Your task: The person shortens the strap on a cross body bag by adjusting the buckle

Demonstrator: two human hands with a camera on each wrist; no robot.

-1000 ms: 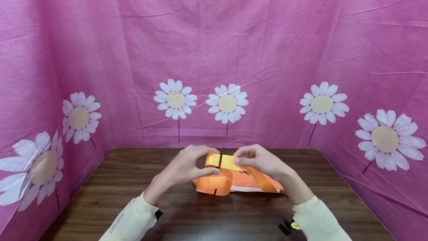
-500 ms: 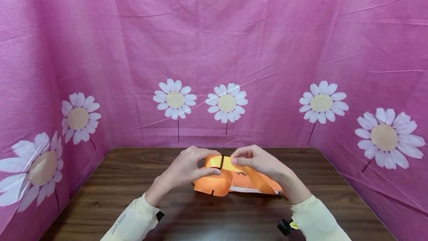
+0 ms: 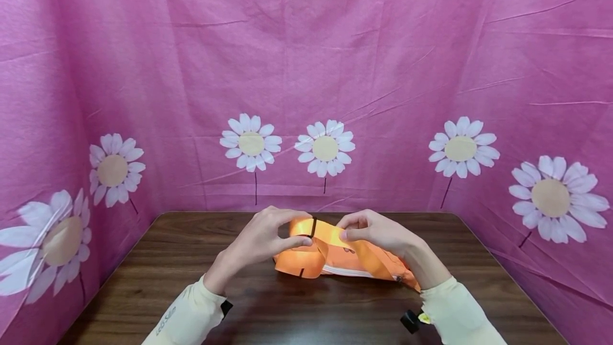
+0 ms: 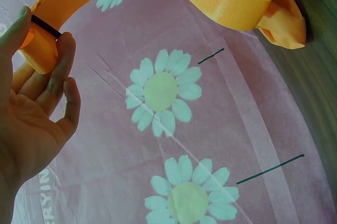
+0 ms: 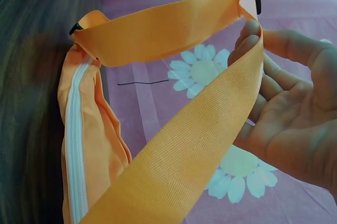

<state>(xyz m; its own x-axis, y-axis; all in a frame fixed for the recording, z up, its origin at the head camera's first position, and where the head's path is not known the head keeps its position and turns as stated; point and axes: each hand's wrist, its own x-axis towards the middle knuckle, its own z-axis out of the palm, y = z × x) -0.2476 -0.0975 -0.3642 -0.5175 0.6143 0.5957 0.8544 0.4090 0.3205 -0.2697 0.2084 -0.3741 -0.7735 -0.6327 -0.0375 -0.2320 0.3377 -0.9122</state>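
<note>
An orange zippered bag (image 3: 341, 257) lies on the table, with its wide orange strap (image 3: 330, 233) lifted above it. My left hand (image 3: 261, 238) pinches the strap's black slider buckle (image 3: 313, 227) between thumb and fingers; the strap folds in a loop through it. In the left wrist view the buckle (image 4: 46, 26) sits between the thumb and fingertips. My right hand (image 3: 383, 233) pinches the strap a short way right of the buckle. From there, in the right wrist view, the strap (image 5: 195, 124) slopes down past the bag's white zipper (image 5: 76, 129).
A dark wood-grain table (image 3: 201, 281) bears the bag. Pink cloth (image 3: 392, 68) printed with white daisies hangs behind and along both sides. Near the strap's lower left loop shows another small black piece (image 3: 301, 272).
Both hands have moved slightly apart, the left a little left and up with the buckle, the right a little right. The strap between them shows a longer stretch. The bag has shifted slightly.
</note>
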